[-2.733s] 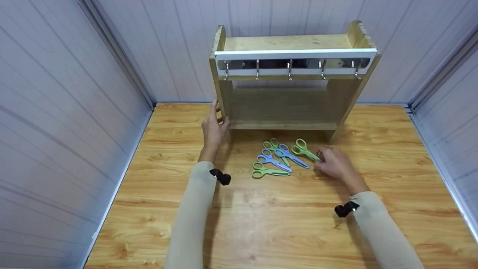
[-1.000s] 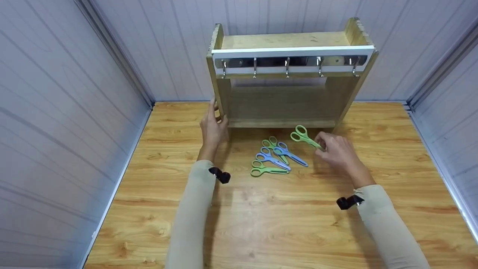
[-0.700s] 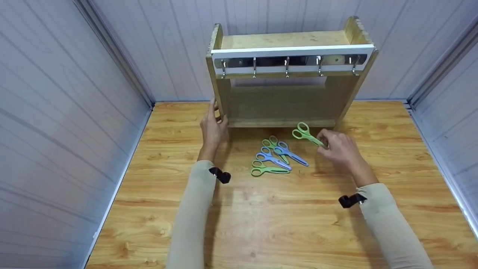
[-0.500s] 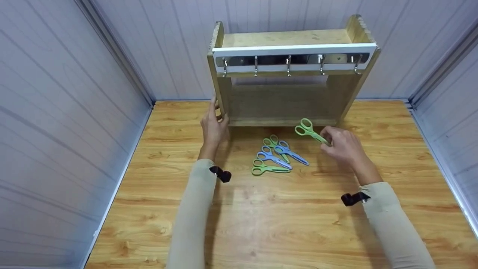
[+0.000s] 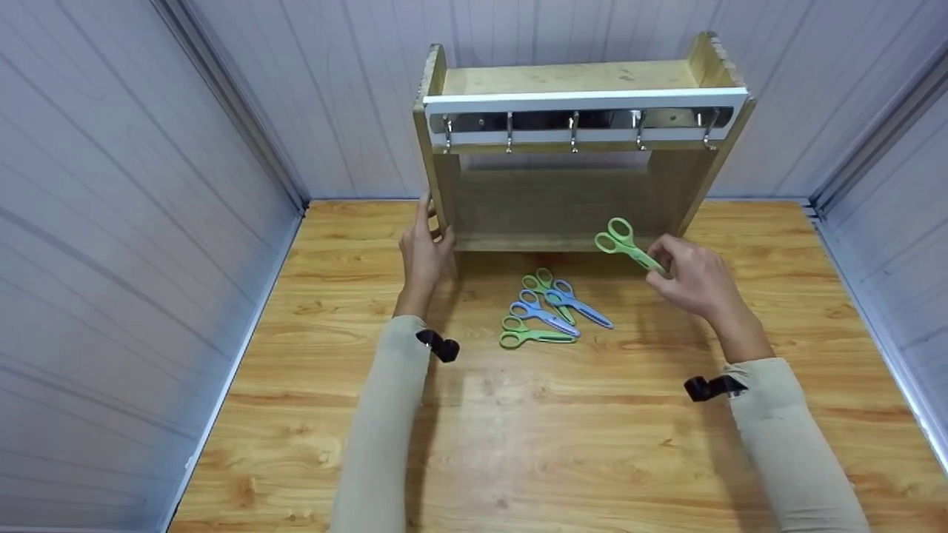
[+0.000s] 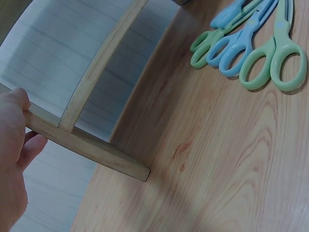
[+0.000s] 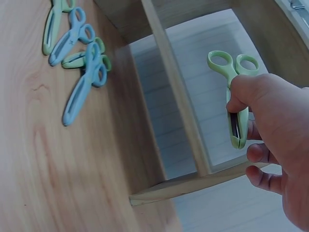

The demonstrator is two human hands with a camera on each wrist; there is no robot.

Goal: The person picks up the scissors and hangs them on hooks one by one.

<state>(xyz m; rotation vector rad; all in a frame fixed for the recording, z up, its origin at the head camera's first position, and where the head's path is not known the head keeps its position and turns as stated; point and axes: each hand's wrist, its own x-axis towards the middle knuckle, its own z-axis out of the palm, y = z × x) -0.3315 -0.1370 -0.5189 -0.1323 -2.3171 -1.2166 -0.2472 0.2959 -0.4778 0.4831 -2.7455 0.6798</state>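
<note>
My right hand (image 5: 696,277) pinches a pair of green scissors (image 5: 626,246) by the blade end, handles upward and blades closed. They are raised off the table, in front of the wooden rack's right half. My left hand (image 5: 424,255) grips the lower left side panel of the wooden rack (image 5: 432,170), thumb at the front edge and fingers round the outer side. In the left wrist view that panel's edge (image 6: 91,145) passes between thumb and fingers. Several scissors lie overlapping before the rack: two blue scissors (image 5: 581,307) and two green scissors (image 5: 537,337).
Across the rack's upper front runs a white board (image 5: 533,138) carrying several metal hooks (image 5: 573,133). The rack has a lower shelf (image 5: 555,243) and a top shelf (image 5: 563,76). Panelled walls (image 5: 355,96) border the wooden table (image 5: 481,444) at the back and sides.
My right hand has lifted the green scissors from the table, moving them up and slightly right toward the rack. The left hand stays at the panel; the other scissors lie as before.
</note>
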